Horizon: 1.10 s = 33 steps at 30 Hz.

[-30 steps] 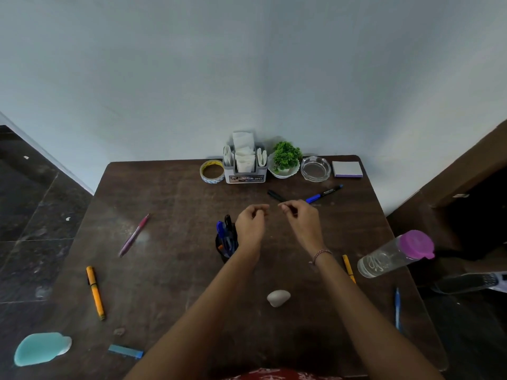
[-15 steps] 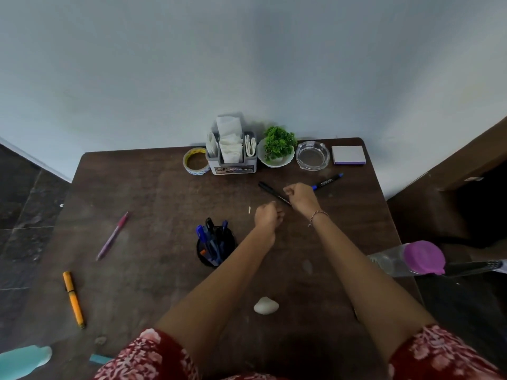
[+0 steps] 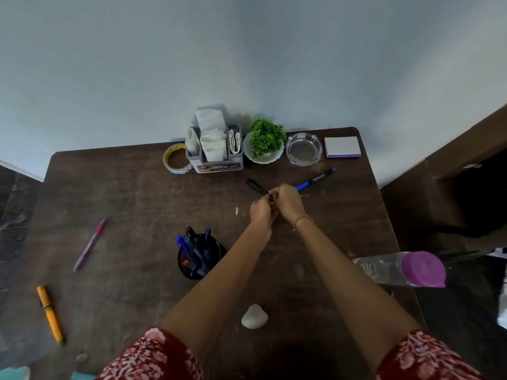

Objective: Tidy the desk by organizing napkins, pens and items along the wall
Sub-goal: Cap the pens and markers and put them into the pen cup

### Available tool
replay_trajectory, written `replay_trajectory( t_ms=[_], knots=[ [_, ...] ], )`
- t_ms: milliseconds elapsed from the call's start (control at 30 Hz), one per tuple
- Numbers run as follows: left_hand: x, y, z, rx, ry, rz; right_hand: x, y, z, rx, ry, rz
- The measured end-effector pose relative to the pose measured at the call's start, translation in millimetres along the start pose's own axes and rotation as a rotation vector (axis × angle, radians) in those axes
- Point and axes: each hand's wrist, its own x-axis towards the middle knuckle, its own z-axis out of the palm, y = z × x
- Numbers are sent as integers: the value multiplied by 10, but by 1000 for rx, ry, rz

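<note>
Both hands meet over the desk [image 3: 137,193] near its back right part: the left hand [image 3: 262,212] and right hand [image 3: 288,202] are closed together on the near end of a black pen [image 3: 256,186], fingertips pinching it, though which fingers bear on it I cannot tell; the pen's far end points toward the back edge. It looks as if the pen is being capped or gathered, so the hands should press straight along its axis, keep the barrel from rolling, and then carry it to the pen cup [image 3: 199,256], which stands nearer the middle with several pens upright in it; a blue marker [image 3: 317,179] lies just beyond the right hand and seems the natural next pick.

Along the back edge, against the wall [image 3: 247,64], stand a tape roll [image 3: 177,159], a napkin holder [image 3: 215,149], a plant [image 3: 264,142], a glass ashtray [image 3: 304,148] and a notepad [image 3: 343,147], close in a row. Loose things remain: a purple pen [image 3: 90,244] toward the left edge, an orange pen [image 3: 50,315] near the front left corner, a shell [image 3: 254,317] near the front edge, a bottle [image 3: 400,267] lying at the right edge. The floor to the left is dark tile.
</note>
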Motion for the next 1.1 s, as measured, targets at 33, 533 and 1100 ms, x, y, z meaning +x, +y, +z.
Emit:
replay_trajectory(
  t_ms=[33,533,1100],
  knots=[
    [-1,-6,-1,-5,5,3,-3,1,11,9,2,-2],
    [-338,-123,-102,-81,67,123,-396,-18,-59,268,118,-10],
    [-1083,9,-501,-110,-10,309,-1182,-371,-220,462,232,-143]
  ],
)
